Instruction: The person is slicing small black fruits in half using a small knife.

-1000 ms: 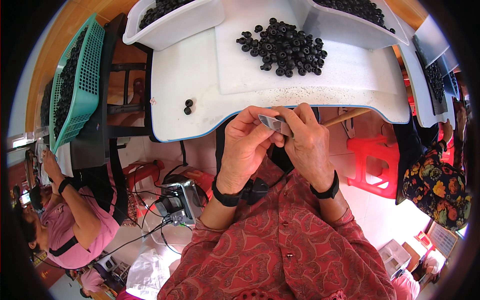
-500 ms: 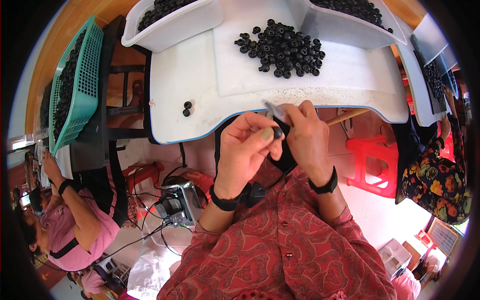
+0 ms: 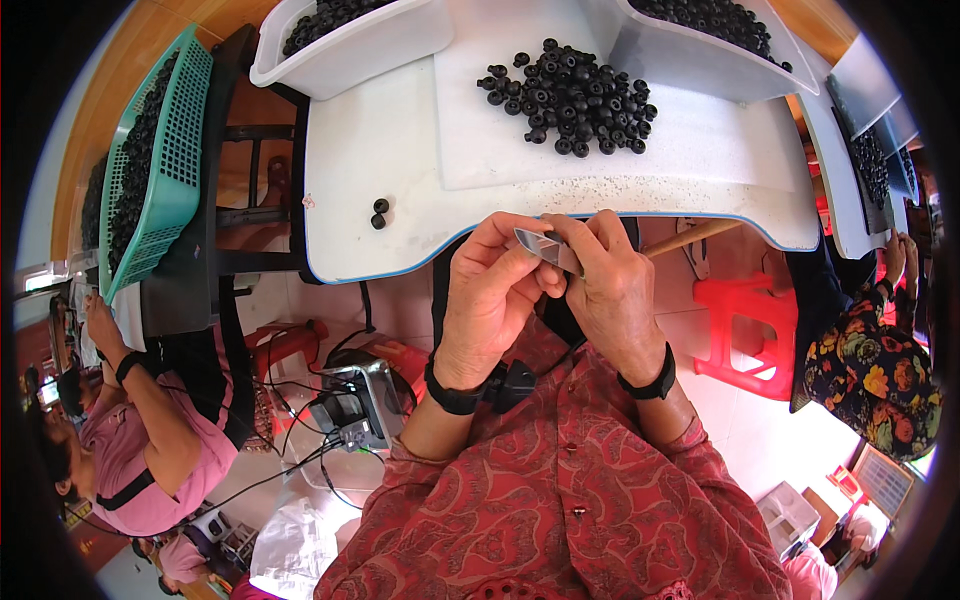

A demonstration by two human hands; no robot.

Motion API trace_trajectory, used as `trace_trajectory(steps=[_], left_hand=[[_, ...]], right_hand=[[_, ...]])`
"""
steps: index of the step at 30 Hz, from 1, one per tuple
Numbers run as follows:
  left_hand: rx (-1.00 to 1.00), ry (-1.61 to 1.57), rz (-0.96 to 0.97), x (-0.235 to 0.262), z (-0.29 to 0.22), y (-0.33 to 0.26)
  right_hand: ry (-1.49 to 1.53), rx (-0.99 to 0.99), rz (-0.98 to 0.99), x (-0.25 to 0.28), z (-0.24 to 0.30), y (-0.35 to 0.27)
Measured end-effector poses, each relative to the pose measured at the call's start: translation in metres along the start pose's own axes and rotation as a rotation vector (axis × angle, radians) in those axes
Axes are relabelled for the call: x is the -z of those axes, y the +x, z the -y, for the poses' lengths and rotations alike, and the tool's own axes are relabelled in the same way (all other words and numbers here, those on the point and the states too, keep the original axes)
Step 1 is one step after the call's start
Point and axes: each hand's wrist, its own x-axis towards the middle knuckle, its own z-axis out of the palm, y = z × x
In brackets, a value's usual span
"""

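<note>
In front of my chest, just off the near edge of the white table [image 3: 380, 160], both hands meet. Pinched in my left hand [image 3: 482, 300] is a small round black part, now mostly hidden by fingers and metal. My right hand [image 3: 615, 295] is closed on a short, shiny, flat metal blade [image 3: 538, 241], which lies across the left fingertips against the part. A pile of similar black knobbed parts [image 3: 580, 100] rests on a white sheet [image 3: 480, 150] ahead. Two loose black parts [image 3: 379, 213] sit on the table to the left.
A white bin [image 3: 360, 60] at far left and a translucent bin [image 3: 690, 70] at far right hold black parts. A green basket [image 3: 170, 180] stands farther left. Red stool [image 3: 745, 335] at right; cables and a metal box [image 3: 370, 405] at lower left. Co-workers sit on both sides.
The blade has come over the black part and now lies across my left fingertips, covering most of it. Both hands are closer together.
</note>
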Motion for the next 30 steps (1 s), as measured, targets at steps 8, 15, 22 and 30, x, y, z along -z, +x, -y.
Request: trace_trajectory(steps=[8, 15, 22, 30], left_hand=[[0.040, 0.010, 0.157, 0.003, -0.003, -0.003], [-0.004, 0.008, -0.031, -0.001, 0.000, 0.003], [-0.036, 0.064, -0.115, 0.002, 0.008, 0.005], [-0.056, 0.073, -0.152, 0.000, 0.011, 0.003]], right_hand=[[0.026, -0.095, 0.111, 0.001, -0.009, 0.001], [0.703, -0.363, 0.095, 0.014, -0.003, 0.002], [1.035, -0.387, 0.021, 0.004, 0.003, 0.003], [0.909, -0.293, -0.064, 0.001, 0.003, 0.002]])
